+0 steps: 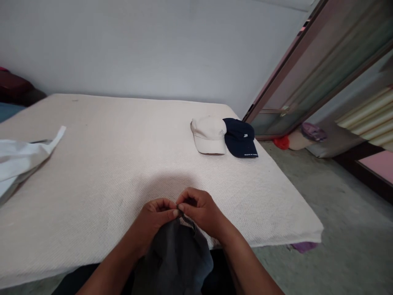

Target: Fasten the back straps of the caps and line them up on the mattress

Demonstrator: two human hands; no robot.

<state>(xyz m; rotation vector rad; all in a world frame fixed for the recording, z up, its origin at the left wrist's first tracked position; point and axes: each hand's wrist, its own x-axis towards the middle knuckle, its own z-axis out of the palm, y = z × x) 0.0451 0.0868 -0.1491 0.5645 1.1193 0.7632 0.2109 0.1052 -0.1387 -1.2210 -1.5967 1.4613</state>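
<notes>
A dark grey cap (178,256) hangs at the table's front edge, close to my body. My left hand (153,217) pinches the cap's strap between thumb and forefinger. Opposite it, the thumb and forefinger of my right hand (201,209) are also closed on the strap, nearly touching the left fingertips. The strap's end is mostly hidden by my fingers. Farther back on the table lie a beige cap (210,131) and a navy cap (238,135), side by side, their brims toward me.
A white textured cover (116,143) spreads over the table, which backs onto a pale wall (138,49). White fabric or a bag (21,159) lies at the left. To the right are a framed glass door (294,73) and piled items (296,139) on the concrete floor.
</notes>
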